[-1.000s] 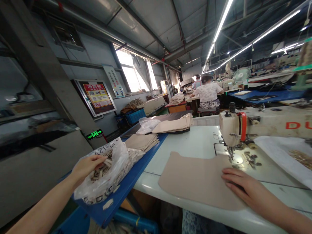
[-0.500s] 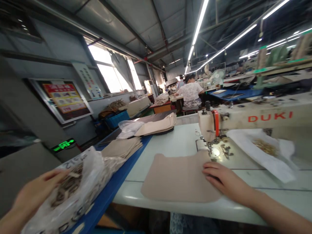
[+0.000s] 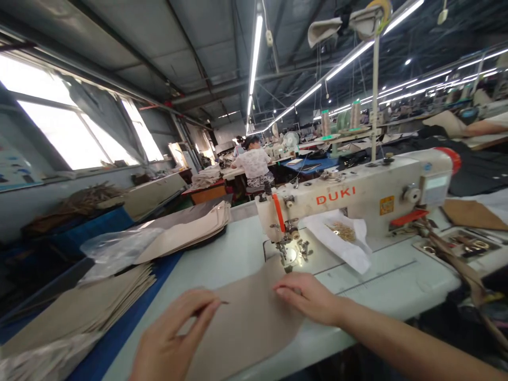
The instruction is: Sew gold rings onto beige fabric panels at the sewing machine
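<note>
A flat beige panel (image 3: 246, 317), of leather or fabric, lies on the sewing machine table, its far corner close to the needle area (image 3: 284, 254). Over its left part my left hand (image 3: 174, 328) is in a pinch, with a small dark strip (image 3: 225, 302) poking out from the fingertips; most of it is hidden. My right hand (image 3: 307, 297) rests at the panel's right edge, fingers and thumb closed on it just in front of the presser foot. The sewing machine (image 3: 357, 196) has its lamp lit.
Stacked beige panels (image 3: 79, 307) lie at left on a blue surface, with another stack (image 3: 190, 227) and clear plastic (image 3: 119, 248) behind. White paper (image 3: 353, 254) holds small brass-coloured pieces (image 3: 341, 231). A person (image 3: 254, 161) sits farther back.
My left hand has come out of the plastic bag of strips and over the panel, a small strip in its fingertips. My right hand stays at the panel's edge. The view has turned right.
</note>
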### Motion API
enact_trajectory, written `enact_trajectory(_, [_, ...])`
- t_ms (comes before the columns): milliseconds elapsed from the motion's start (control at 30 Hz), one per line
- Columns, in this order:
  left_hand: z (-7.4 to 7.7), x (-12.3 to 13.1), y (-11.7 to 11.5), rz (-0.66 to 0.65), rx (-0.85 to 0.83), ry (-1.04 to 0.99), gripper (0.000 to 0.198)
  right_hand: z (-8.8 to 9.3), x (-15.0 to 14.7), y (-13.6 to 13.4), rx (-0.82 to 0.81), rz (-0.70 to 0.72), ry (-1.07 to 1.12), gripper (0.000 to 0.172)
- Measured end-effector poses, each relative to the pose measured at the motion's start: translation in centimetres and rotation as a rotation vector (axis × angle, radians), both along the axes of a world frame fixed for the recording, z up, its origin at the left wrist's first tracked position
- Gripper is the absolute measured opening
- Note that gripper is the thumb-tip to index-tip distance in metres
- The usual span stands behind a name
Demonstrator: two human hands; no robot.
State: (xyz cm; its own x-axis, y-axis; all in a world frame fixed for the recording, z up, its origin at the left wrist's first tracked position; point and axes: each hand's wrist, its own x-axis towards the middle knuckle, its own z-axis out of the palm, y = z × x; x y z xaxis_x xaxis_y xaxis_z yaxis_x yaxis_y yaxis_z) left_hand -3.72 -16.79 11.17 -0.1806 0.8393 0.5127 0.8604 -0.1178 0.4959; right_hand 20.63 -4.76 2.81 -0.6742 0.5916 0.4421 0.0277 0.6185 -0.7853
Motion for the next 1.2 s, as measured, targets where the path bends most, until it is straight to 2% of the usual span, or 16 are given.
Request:
enact_trajectory(100, [-1.9, 6.1, 4.0, -0.389, 0.051, 0.083, 0.021, -0.2, -0.1, 0.6, -0.460, 0.106, 0.190, 0.045])
enact_trajectory(167, [-2.6, 8.7, 6.3, -0.529, 0.091, 0.098, 0.021, -0.5, -0.1, 1.2, -0.737, 0.224, 0.270, 0.051])
enact_trajectory(233, [-3.0, 9.8, 7.8, -0.587, 0.120, 0.110, 0.019, -0.6, 0.2, 1.8, -0.913, 0.269, 0.350, 0.049])
enact_trajectory(333, [-3.5, 9.0, 8.8, -0.572, 0.097, 0.100, 0.017, -0.5, 0.6, 2.4, -1.056, 0.172, 0.494, 0.043])
enact_trajectory(400, [-3.7, 7.9, 9.0, -0.517, 0.012, 0.055, 0.019, -0.5, 0.6, 2.7, -1.077, 0.096, 0.534, 0.044])
enact_trajectory(567, [-4.1, 6.7, 10.0, -0.330, -0.380, -0.197, 0.036, -1.5, -0.6, 2.9, -0.873, -0.010, 0.459, 0.049])
enact_trajectory(633, [-4.4, 6.9, 11.0, -0.331, -0.522, -0.274, 0.041, -2.2, -1.1, 2.9, -0.791, -0.060, 0.457, 0.044])
enact_trajectory(700, [-4.7, 7.2, 12.1, -0.371, -0.590, -0.289, 0.040, -2.6, -1.4, 2.9, -0.730, -0.115, 0.457, 0.036])
enact_trajectory(800, [-5.2, 7.2, 13.9, -0.425, -0.603, -0.262, 0.036, -2.6, -0.8, 2.7, -0.585, -0.222, 0.401, 0.020])
enact_trajectory(900, [-6.1, 6.6, 15.4, -0.458, -0.611, -0.316, 0.036, -1.5, 1.6, 2.0, -0.191, -0.372, 0.230, 0.017])
enact_trajectory(967, [-7.2, 6.0, 16.1, -0.445, -0.610, -0.376, 0.039, -0.3, 4.0, 2.0, 0.096, -0.392, 0.128, 0.021])
enact_trajectory(1000, [-7.8, 5.7, 16.3, -0.434, -0.602, -0.388, 0.041, 0.4, 5.3, 2.4, 0.188, -0.390, 0.092, 0.023])
enact_trajectory(1033, [-8.4, 5.5, 16.5, -0.427, -0.591, -0.380, 0.042, 1.1, 6.5, 3.0, 0.249, -0.416, 0.071, 0.023])
enact_trajectory(1100, [-9.3, 5.2, 16.6, -0.423, -0.562, -0.329, 0.043, 2.4, 8.6, 5.1, 0.279, -0.579, 0.005, 0.024])
enact_trajectory(1167, [-9.6, 5.2, 16.4, -0.416, -0.542, -0.296, 0.043, 3.3, 9.7, 7.9, 0.234, -0.757, -0.204, 0.026])
enact_trajectory(1200, [-9.5, 5.3, 16.3, -0.415, -0.545, -0.294, 0.044, 3.6, 9.9, 9.3, 0.214, -0.791, -0.353, 0.026])
